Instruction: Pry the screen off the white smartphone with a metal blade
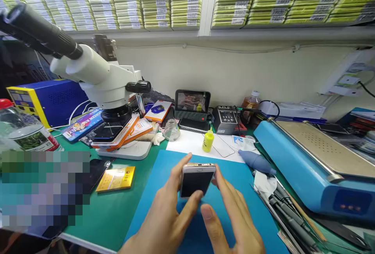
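Note:
A white-framed smartphone [197, 181] is held up above the blue mat [152, 195], its dark screen facing me and its home-button end uppermost. My left hand [166, 211] grips it, with the thumb on the screen and a finger along the left edge. My right hand [234, 219] is beside it with thumb and fingers apart; a fingertip is at the phone's upper right edge, and I cannot tell whether it presses there. Just beyond the phone stands a small yellow bottle [208, 140] on a white sheet [187, 140].
At the left stands a microscope [99, 76] over stacked boxes, with a yellow packet [116, 179] nearer me. To the right are a blue air blower [256, 161], several hand tools [293, 215] and a blue heating plate machine [310, 172]. A glass jar [171, 131] stands behind the mat.

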A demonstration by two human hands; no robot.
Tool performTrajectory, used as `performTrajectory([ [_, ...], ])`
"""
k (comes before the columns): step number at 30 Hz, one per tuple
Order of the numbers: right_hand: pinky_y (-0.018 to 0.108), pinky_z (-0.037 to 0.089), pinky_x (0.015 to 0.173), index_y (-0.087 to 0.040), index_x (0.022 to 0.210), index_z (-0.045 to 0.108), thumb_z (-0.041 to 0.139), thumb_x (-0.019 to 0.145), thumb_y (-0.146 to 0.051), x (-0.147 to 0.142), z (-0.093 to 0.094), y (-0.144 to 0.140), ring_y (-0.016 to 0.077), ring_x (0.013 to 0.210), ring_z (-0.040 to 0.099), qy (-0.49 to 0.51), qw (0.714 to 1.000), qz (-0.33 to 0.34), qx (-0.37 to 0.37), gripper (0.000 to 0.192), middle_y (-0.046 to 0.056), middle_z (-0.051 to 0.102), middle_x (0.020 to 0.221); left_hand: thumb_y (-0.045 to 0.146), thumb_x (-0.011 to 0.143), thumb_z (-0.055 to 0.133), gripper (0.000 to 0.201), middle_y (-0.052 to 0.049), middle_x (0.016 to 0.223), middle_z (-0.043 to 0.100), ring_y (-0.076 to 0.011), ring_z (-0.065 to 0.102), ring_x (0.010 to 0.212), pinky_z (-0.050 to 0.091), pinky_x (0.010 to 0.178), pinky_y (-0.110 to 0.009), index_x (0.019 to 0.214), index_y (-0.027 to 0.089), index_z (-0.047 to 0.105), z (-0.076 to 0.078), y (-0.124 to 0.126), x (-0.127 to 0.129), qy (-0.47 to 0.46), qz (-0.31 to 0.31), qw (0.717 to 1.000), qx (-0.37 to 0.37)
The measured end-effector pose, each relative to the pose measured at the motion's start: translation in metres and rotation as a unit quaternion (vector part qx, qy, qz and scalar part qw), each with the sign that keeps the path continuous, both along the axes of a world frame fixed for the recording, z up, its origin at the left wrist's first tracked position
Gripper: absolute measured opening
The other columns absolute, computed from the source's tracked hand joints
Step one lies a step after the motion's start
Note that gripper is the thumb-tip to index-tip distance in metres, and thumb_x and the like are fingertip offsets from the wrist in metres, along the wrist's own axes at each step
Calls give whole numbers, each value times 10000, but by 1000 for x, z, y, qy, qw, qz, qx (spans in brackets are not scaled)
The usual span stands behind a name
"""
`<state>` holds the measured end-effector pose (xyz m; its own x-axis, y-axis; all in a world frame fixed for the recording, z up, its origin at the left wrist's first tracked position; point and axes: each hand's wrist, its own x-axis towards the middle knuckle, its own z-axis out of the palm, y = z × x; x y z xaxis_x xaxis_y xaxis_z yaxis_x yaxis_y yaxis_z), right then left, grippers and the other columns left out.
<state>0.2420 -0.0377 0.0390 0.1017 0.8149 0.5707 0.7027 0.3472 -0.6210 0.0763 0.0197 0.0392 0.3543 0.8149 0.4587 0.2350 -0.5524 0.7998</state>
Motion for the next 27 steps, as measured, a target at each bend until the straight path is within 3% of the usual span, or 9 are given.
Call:
performTrajectory([
  [2, 486, 658, 1076, -328, 1704, 472, 671, 1085, -473, 0, 3, 7, 378, 1410, 658, -7, 1000, 28, -5, 666, 85, 618, 1593, 284, 1164, 479, 698, -42, 1764, 445, -279, 485, 1591, 523, 1260, -491, 1750, 479, 153, 2, -5, -10, 2, -52, 999, 15],
  [5, 463, 640, 1104, -321, 1686, 495, 683, 1078, -507, -2, 9, 13, 345, 1349, 706, -11, 997, 68, -15, 664, 90, 636, 1573, 229, 1142, 512, 766, 24, 1823, 279, -286, 330, 1652, 418, 1325, -493, 1751, 531, 160, 4, -7, -23, 6, -102, 994, 26],
  [8, 370, 607, 1145, -362, 1687, 468, 662, 1099, -481, 0, 17, 12, 276, 1404, 673, -14, 995, 97, -20, 630, 57, 591, 1623, 160, 1094, 586, 832, 26, 1813, 324, -296, 381, 1646, 495, 1284, -480, 1733, 550, 223, 5, -4, -30, 9, -114, 993, 24],
  [11, 266, 558, 1170, -423, 1666, 467, 649, 1113, -473, 10, 29, 11, 195, 1468, 615, -28, 992, 121, -21, 583, 3, 564, 1638, 172, 1075, 651, 816, -34, 1768, 441, -310, 504, 1590, 644, 1128, -414, 1726, 514, 297, 9, 2, -30, -4, -111, 994, 19],
  [14, 187, 569, 1111, -445, 1601, 532, 675, 1098, -458, 22, 40, 13, 143, 1392, 666, -49, 988, 149, -14, 523, -17, 618, 1555, 215, 1035, 763, 858, -46, 1667, 551, -286, 607, 1492, 652, 1109, -391, 1707, 528, 330, 15, 6, -28, -13, -112, 994, 14],
  [16, 177, 593, 1069, -416, 1565, 559, 715, 1059, -393, 28, 44, 16, 146, 1335, 701, -64, 985, 159, 1, 530, -4, 644, 1503, 223, 1012, 801, 865, -40, 1625, 579, -282, 627, 1460, 641, 1129, -405, 1692, 532, 363, 20, 6, -27, -13, -123, 992, 15],
  [21, 298, 634, 1084, -285, 1541, 538, 693, 900, -212, 28, 43, 20, 227, 1284, 709, -84, 982, 162, 51, 664, 84, 638, 1427, 176, 979, 820, 852, -79, 1584, 580, -300, 632, 1443, 651, 1123, -433, 1676, 466, 425, 25, 2, -27, -24, -140, 990, -1],
  [27, 221, 666, 960, -281, 1521, 496, 621, 845, -171, 23, 43, 20, 185, 1222, 694, -74, 980, 177, 51, 696, 67, 603, 1397, 152, 943, 855, 870, -26, 1565, 581, -265, 624, 1452, 669, 1082, -361, 1622, 530, 463, 29, 3, -28, -34, -148, 988, -26],
])
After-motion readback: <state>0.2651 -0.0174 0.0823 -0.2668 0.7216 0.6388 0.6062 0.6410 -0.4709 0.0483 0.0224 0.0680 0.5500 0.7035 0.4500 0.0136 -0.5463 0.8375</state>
